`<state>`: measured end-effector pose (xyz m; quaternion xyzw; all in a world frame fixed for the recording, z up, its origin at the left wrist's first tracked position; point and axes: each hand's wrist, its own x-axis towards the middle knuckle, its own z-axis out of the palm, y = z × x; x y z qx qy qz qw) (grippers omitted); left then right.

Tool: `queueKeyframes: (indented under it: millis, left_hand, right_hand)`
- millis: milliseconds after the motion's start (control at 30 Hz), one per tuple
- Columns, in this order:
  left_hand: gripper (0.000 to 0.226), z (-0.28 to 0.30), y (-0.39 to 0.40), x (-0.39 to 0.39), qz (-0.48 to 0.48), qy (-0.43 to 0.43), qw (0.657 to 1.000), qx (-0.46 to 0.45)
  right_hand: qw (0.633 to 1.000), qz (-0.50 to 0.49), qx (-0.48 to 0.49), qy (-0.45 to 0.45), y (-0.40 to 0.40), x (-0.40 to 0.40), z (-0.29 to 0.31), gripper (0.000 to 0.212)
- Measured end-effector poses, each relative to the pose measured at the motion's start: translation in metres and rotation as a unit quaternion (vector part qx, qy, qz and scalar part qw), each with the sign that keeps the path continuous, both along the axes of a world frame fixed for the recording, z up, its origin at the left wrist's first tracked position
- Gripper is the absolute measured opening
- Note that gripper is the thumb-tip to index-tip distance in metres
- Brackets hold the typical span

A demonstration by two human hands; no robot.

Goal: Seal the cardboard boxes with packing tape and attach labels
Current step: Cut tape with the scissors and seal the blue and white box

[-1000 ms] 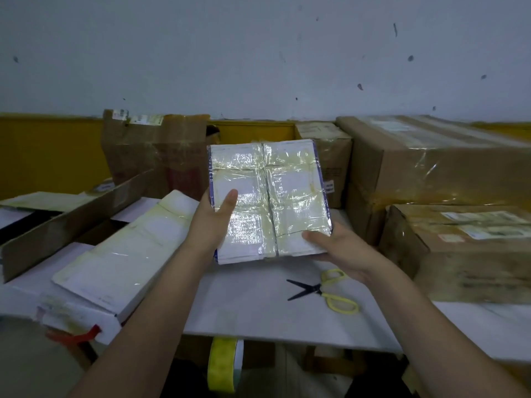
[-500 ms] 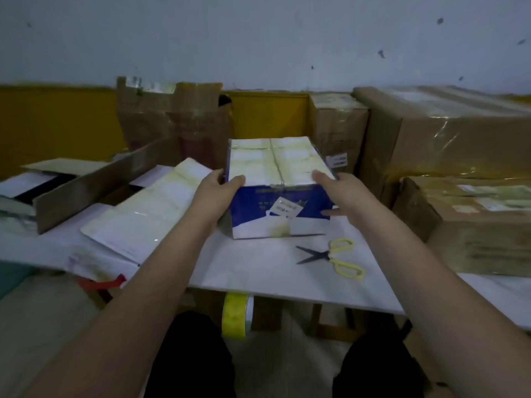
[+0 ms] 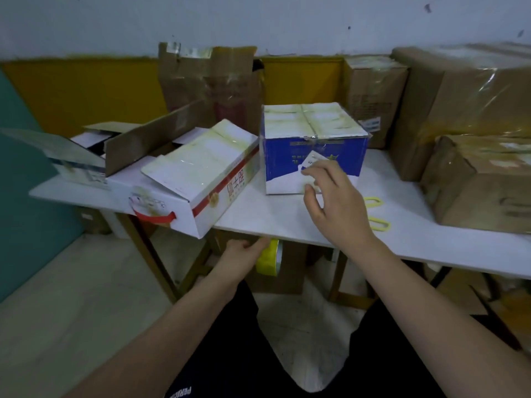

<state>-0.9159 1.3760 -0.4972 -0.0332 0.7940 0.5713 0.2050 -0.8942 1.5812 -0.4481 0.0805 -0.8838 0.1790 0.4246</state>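
tape roll under the worktop edge is gripped by left hand; taped box lies up-right of it, nearer right hand, fingers loose, nothing held.

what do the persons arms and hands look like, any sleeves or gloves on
Both forearms are bare to the frame's lower edge: no sleeves in view. The left hand and right hand wear no gloves, and no rings, watch or wristband show. Dark trousers with small white lettering cover the lap below.
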Motion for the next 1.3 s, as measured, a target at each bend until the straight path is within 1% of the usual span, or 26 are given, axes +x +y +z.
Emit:
queueKeyframes:
  millis: [33,67,100,133,200,233,267,300,333,367,433,467,500,567,600,633,667,733,800,833,900,1000,1067,1167,1233,1300]
  left_hand:
    - [0.085,0.000,0.005,-0.003,0.025,-0.036,0.997,0.064]
    - [0.075,0.001,0.010,-0.007,0.039,-0.075,0.989,0.122]
    - [0.059,0.004,0.013,-0.009,0.040,-0.105,0.979,0.171]
    - [0.044,0.012,0.016,-0.006,0.033,-0.121,0.972,0.196]
    - [0.023,0.023,0.014,-0.004,0.007,-0.145,0.969,0.200]
    - [0.015,0.027,0.012,-0.003,-0.005,-0.156,0.968,0.197]
    - [0.007,0.034,0.009,-0.003,-0.005,-0.171,0.966,0.192]
    - [0.008,0.041,0.005,-0.006,-0.003,-0.184,0.966,0.183]
    - [0.012,0.050,0.002,-0.006,-0.017,-0.196,0.967,0.162]
    - [0.015,0.058,-0.001,-0.006,-0.054,-0.201,0.970,0.126]
    - [0.019,0.079,-0.005,-0.004,-0.125,-0.173,0.976,0.050]
    - [0.020,0.089,-0.006,-0.001,-0.135,-0.145,0.980,0.023]
    - [0.020,0.096,-0.006,0.001,-0.133,-0.103,0.986,0.001]
    - [0.020,0.109,-0.004,0.003,-0.119,-0.011,0.993,-0.020]
    - [0.020,0.114,-0.003,0.002,-0.119,0.026,0.992,-0.025]
    - [0.022,0.117,0.000,-0.002,-0.131,0.057,0.989,-0.029]
    - [0.025,0.122,0.003,-0.003,-0.149,0.079,0.985,-0.031]
    - [0.030,0.132,0.014,-0.008,-0.192,0.110,0.974,-0.039]
    - [0.030,0.148,0.029,-0.013,-0.216,0.129,0.967,-0.030]
    - [0.028,0.157,0.038,-0.018,-0.225,0.136,0.965,-0.022]
    - [0.025,0.176,0.056,-0.028,-0.240,0.146,0.960,-0.011]
    - [0.022,0.202,0.081,-0.047,-0.256,0.130,0.958,-0.013]
    - [0.033,0.218,0.092,-0.063,-0.267,0.132,0.954,-0.026]
    - [0.052,0.239,0.101,-0.087,-0.255,0.214,0.942,-0.049]
    - [0.053,0.253,0.101,-0.097,-0.259,0.258,0.927,-0.077]
    - [0.046,0.262,0.095,-0.112,-0.272,0.304,0.903,-0.131]
  right_hand:
    - [1.000,0.009,-0.004,-0.018,-0.002,0.000,-0.004,0.028]
    - [0.999,0.020,0.000,-0.032,-0.005,0.001,-0.006,0.026]
    - [0.999,0.032,0.008,-0.043,-0.006,0.002,-0.008,0.024]
    - [0.998,0.040,0.018,-0.054,-0.007,0.003,-0.010,0.023]
    - [0.996,0.029,0.010,-0.086,-0.008,0.005,-0.016,0.021]
    - [0.994,0.008,-0.025,-0.108,-0.007,0.004,-0.020,0.021]
    - [0.987,-0.013,-0.081,-0.136,-0.007,0.004,-0.022,0.022]
    - [0.973,-0.031,-0.155,-0.167,-0.009,0.003,-0.023,0.023]
    - [0.950,-0.040,-0.232,-0.203,-0.011,0.003,-0.021,0.025]
    - [0.916,-0.042,-0.308,-0.254,-0.014,0.003,-0.016,0.027]
    - [0.814,-0.027,-0.434,-0.386,-0.021,0.006,0.002,0.031]
    - [0.772,-0.009,-0.461,-0.438,-0.024,0.009,0.011,0.037]
    - [0.744,0.017,-0.471,-0.474,-0.026,0.011,0.019,0.046]
    - [0.708,0.075,-0.487,-0.505,-0.028,0.012,0.030,0.063]
    - [0.704,0.101,-0.494,-0.500,-0.028,0.012,0.036,0.066]
    - [0.713,0.120,-0.496,-0.481,-0.027,0.012,0.041,0.064]
    - [0.731,0.133,-0.490,-0.456,-0.027,0.012,0.046,0.059]
    - [0.783,0.140,-0.473,-0.380,-0.023,0.013,0.058,0.041]
    - [0.842,0.117,-0.441,-0.287,-0.016,0.010,0.071,0.024]
    - [0.864,0.100,-0.426,-0.250,-0.010,0.006,0.078,0.018]
    - [0.879,0.076,-0.420,-0.210,0.004,-0.002,0.092,0.017]
    - [0.890,0.035,-0.418,-0.180,0.028,-0.018,0.113,0.021]
    - [0.876,0.023,-0.453,-0.161,0.044,-0.026,0.128,0.022]
    - [0.828,0.052,-0.533,-0.167,0.064,-0.041,0.149,0.020]
    - [0.799,0.050,-0.571,-0.182,0.077,-0.052,0.156,0.020]
    - [0.800,-0.001,-0.576,-0.166,0.096,-0.059,0.154,0.020]
